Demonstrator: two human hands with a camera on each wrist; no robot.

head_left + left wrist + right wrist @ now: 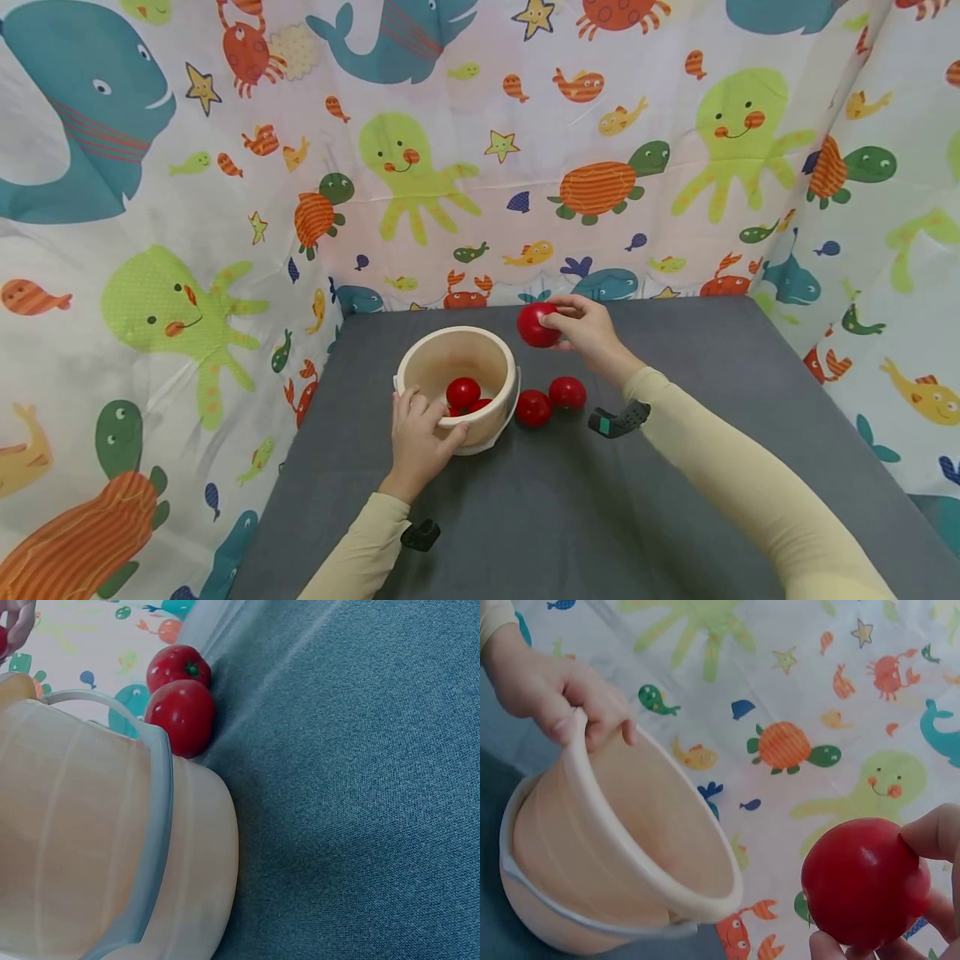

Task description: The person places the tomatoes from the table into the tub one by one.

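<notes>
- A curtain (465, 192) printed with sea animals hung behind the grey desk (697, 358) and along both sides.
- Two loose tomatoes (533, 408) lay side by side on the desk, just right of the bucket (450, 358); one showed a green stem in the left wrist view.
- The bucket's pale handle (160, 802) hung lowered against its outer wall.
- At least two red tomatoes (463, 392) sat inside the bucket.
- The left hand (420, 433) gripped the bucket's near-left rim, thumb outside and fingers over the edge.
- The right hand (588, 329) pinched a held tomato (537, 324) between thumb and fingers, in the air beyond the loose pair, apart from the rim.
- The bucket stood upright on the desk, mouth upward, its axis roughly vertical.
- The held tomato looked round; which way its stem end pointed could not be told.
</notes>
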